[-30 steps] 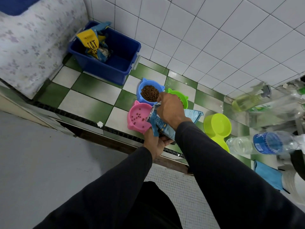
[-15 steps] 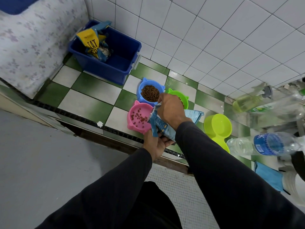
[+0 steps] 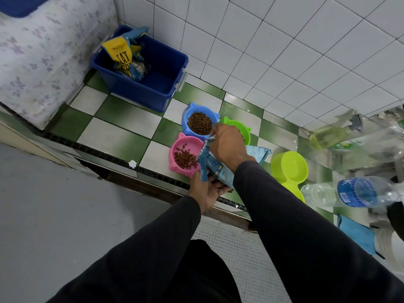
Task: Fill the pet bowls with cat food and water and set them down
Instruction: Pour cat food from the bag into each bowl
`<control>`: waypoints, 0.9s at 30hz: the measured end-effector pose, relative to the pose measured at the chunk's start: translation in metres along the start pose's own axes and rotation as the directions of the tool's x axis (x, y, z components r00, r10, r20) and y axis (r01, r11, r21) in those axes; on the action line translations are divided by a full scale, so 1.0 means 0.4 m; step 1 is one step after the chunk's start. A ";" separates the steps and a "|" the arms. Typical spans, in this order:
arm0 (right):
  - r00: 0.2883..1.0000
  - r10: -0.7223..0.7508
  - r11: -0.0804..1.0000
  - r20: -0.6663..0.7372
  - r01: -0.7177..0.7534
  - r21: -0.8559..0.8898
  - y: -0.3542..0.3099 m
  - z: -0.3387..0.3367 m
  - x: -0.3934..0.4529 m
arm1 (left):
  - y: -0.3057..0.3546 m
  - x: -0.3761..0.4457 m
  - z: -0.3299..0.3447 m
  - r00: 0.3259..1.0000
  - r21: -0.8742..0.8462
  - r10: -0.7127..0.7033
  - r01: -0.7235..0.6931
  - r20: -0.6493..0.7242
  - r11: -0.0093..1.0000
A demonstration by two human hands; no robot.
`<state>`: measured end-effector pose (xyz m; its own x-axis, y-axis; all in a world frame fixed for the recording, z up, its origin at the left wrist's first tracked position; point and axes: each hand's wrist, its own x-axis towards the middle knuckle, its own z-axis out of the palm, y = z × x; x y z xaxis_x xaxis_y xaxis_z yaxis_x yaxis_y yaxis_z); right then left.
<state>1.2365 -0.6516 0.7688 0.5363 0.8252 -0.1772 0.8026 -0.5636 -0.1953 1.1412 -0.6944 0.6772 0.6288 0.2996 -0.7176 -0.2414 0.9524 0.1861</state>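
Blue foil cat-food pouch tilted, long axis running right-to-left, torn mouth down over the pink cat-eared plastic bowl part-filled with brown kibble. Right hand grips pouch top from above; left hand cups it underneath, fingers curled. Full blue cat-eared bowl and green cat-eared bowl crowd just behind; open checkered floor lies left.

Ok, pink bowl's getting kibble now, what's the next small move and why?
Probably keep the food pouch tipped over the pink bowl: its kibble covers only part of the bottom, while the blue bowl is heaped. Both hands grip the pouch.
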 end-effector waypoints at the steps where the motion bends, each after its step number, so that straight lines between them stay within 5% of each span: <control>1: 1.000 0.005 1.000 0.001 -0.005 0.005 0.000 -0.001 0.001 | 0.001 0.000 0.000 1.000 0.002 0.000 0.000 0.000 1.000; 27: 1.000 0.025 1.000 0.015 -0.025 0.006 -0.003 -0.011 0.014 | 0.011 0.012 0.005 0.998 -0.041 -0.056 0.057 0.030 0.998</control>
<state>1.2397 -0.6460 0.7723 0.5526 0.8100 -0.1961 0.7870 -0.5846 -0.1970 1.1446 -0.6887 0.6760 0.6628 0.2477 -0.7067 -0.2351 0.9648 0.1177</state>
